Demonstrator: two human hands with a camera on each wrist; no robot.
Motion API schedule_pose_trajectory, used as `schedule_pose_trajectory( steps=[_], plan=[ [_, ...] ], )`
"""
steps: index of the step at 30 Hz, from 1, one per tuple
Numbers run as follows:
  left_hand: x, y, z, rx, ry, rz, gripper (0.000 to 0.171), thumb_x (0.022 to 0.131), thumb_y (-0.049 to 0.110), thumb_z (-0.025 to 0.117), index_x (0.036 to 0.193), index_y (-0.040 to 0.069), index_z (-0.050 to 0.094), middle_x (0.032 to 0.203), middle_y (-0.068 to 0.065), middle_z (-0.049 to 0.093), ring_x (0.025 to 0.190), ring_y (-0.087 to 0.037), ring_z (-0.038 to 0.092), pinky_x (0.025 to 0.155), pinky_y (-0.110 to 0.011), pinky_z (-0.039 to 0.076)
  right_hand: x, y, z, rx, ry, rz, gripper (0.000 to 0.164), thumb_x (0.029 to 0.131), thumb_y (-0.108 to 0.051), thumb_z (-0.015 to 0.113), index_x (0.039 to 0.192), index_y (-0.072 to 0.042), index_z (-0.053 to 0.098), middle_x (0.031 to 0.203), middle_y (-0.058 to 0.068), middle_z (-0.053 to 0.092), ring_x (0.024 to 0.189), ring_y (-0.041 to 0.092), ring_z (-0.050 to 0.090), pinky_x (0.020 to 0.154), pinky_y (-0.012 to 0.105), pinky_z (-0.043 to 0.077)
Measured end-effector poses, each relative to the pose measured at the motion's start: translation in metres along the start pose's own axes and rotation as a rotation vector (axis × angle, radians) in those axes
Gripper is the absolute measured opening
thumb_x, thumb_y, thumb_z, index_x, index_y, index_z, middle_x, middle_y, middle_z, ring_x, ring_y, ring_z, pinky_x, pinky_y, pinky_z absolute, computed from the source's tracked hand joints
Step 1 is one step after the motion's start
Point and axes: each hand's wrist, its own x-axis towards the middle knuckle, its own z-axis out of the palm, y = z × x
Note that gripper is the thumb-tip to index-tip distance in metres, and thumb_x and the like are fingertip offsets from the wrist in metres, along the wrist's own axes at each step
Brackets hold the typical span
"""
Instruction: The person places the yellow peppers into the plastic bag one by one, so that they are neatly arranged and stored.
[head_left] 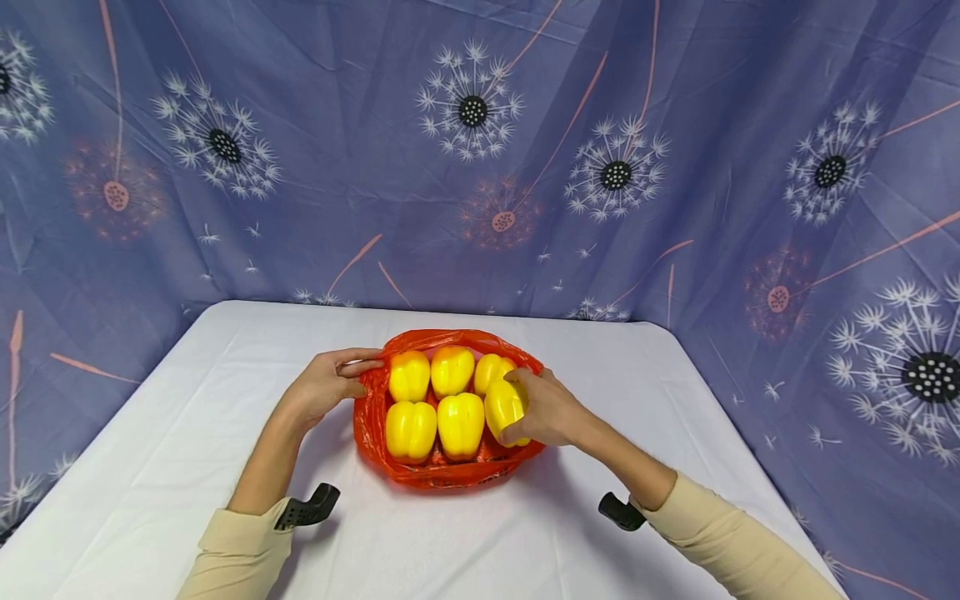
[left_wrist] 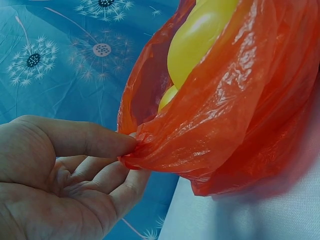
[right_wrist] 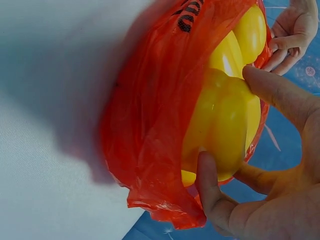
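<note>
A red plastic bag lies with its mouth spread wide, holding several yellow bell peppers in two rows. My left hand pinches the bag's left rim between thumb and fingers; in the left wrist view the gathered plastic shows at the fingertips. At the right end of the front row, my right hand grips one yellow bell pepper, fingers and thumb on opposite sides of it. In the right wrist view this bell pepper sits at the bag's mouth, its lower part hidden by red plastic.
The bag stands in the middle of a table with a white cloth. Behind and beside the table hangs a blue curtain with dandelion prints. Black wrist mounts sit at both sleeves.
</note>
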Motion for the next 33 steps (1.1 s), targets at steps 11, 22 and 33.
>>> schedule_pose_trajectory(
  steps=[11, 22, 33],
  plan=[
    [0.002, -0.002, 0.000, -0.004, 0.007, -0.009, 0.066, 0.082, -0.012, 0.054, 0.146, -0.001, 0.051, 0.141, -0.024, 0.059, 0.137, -0.037, 0.051, 0.077, -0.022, 0.052, 0.006, 0.006, 0.004, -0.023, -0.019, -0.021, 0.083, 0.071, -0.035, 0.089, 0.141, -0.011, 0.053, 0.132, 0.009, 0.064, 0.129, 0.034, 0.049, 0.104, 0.056, 0.046],
    [0.003, -0.002, -0.001, -0.008, 0.002, -0.008, 0.066, 0.082, -0.013, 0.053, 0.146, 0.000, 0.052, 0.142, -0.024, 0.058, 0.138, -0.036, 0.050, 0.075, -0.022, 0.051, 0.006, 0.012, 0.014, -0.043, 0.023, -0.055, 0.083, 0.067, -0.029, 0.093, 0.137, -0.013, 0.051, 0.124, 0.011, 0.064, 0.118, 0.031, 0.055, 0.100, 0.054, 0.049],
    [0.001, -0.002, -0.001, 0.000, 0.001, -0.002, 0.066, 0.082, -0.012, 0.053, 0.146, 0.000, 0.051, 0.142, -0.024, 0.058, 0.139, -0.036, 0.049, 0.074, -0.023, 0.050, 0.005, 0.021, 0.023, -0.028, 0.017, -0.075, 0.084, 0.066, -0.032, 0.095, 0.136, -0.015, 0.051, 0.121, 0.008, 0.066, 0.116, 0.030, 0.056, 0.101, 0.053, 0.048]
  ],
)
